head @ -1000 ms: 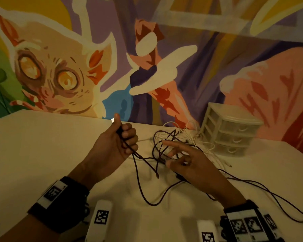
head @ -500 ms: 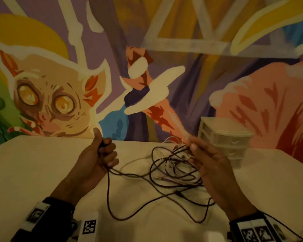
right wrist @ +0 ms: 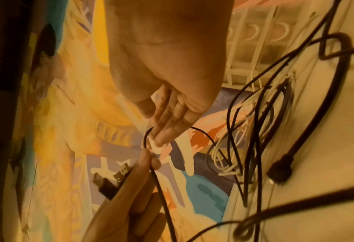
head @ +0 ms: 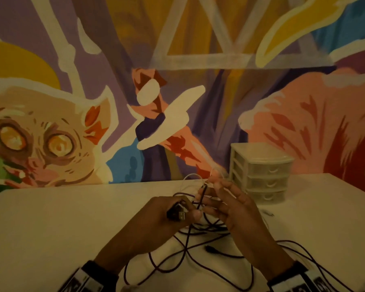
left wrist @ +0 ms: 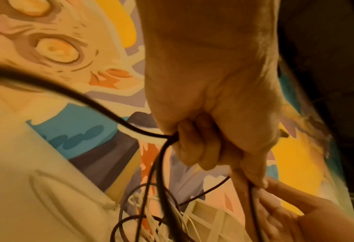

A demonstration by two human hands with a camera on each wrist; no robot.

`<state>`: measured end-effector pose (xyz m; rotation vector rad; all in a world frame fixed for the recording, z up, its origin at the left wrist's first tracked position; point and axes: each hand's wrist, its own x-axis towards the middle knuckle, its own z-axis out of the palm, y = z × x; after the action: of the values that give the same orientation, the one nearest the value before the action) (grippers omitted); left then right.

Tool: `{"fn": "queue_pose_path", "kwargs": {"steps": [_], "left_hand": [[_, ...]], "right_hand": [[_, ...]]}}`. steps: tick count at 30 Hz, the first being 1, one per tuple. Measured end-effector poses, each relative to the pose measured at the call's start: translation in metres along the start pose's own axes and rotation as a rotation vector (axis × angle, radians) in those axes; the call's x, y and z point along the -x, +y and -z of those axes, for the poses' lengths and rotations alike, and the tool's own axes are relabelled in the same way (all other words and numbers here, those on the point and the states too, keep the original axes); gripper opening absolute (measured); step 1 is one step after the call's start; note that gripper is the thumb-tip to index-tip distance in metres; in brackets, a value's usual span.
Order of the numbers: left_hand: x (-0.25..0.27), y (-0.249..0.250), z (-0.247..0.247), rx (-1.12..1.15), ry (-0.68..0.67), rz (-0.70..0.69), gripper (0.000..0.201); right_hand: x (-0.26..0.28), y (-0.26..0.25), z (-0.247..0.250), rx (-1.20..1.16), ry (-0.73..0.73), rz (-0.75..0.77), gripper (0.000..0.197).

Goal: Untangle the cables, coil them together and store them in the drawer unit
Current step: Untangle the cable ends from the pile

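My left hand (head: 167,216) is curled in a fist round a black cable (left wrist: 161,147) and holds its USB plugs (head: 177,215) between thumb and fingers; the plugs (right wrist: 109,181) stick out of the fist. My right hand (head: 230,209) is right beside it, fingers (right wrist: 170,121) nearly straight, with a loop of the black cable (right wrist: 146,135) hooked over their tips. The rest of the black cable (head: 198,249) trails in loops on the table below both hands, tangled with a thin white cable (right wrist: 223,160). The small white drawer unit (head: 261,171) stands at the back right, its three drawers closed.
The white table (head: 72,224) reaches back to a painted mural wall (head: 51,133). A loose black plug (head: 211,249) lies among the loops near me. More black cable (head: 325,264) runs off past my right wrist.
My left hand moved right to meet the right hand in front of the drawer unit. The right hand lowered slightly and the lifted tangle now hangs closer to the table.
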<state>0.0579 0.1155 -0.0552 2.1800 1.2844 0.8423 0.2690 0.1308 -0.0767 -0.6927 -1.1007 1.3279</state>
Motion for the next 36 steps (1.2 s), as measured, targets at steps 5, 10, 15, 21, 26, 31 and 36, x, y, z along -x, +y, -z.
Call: {"fn": "queue_pose_path", "kwargs": {"steps": [5, 10, 15, 21, 26, 31, 36], "left_hand": [[0.012, 0.014, -0.005, -0.124, -0.179, -0.167, 0.007], [0.023, 0.031, 0.001, 0.052, -0.343, -0.163, 0.02], [0.035, 0.013, 0.037, 0.466, -0.049, -0.09, 0.036], [0.034, -0.016, 0.066, 0.903, 0.295, -0.081, 0.051], [0.039, -0.022, 0.064, 0.915, 0.401, -0.095, 0.057], [0.032, -0.014, 0.056, 0.883, 0.422, -0.081, 0.052], [0.023, -0.013, 0.044, 0.683, 0.439, 0.037, 0.039]], "right_hand": [[-0.01, 0.009, 0.004, -0.382, -0.062, -0.299, 0.041], [-0.02, 0.02, 0.022, -0.241, 0.072, -0.228, 0.03], [-0.016, 0.018, 0.027, 0.185, 0.104, 0.024, 0.029], [-0.014, 0.031, 0.029, 0.557, -0.01, -0.138, 0.026], [-0.013, 0.033, 0.03, 0.714, -0.082, -0.176, 0.029], [-0.01, 0.032, 0.028, 0.837, -0.155, -0.106, 0.012], [-0.014, 0.027, 0.022, 0.609, 0.031, -0.042, 0.012]]}}
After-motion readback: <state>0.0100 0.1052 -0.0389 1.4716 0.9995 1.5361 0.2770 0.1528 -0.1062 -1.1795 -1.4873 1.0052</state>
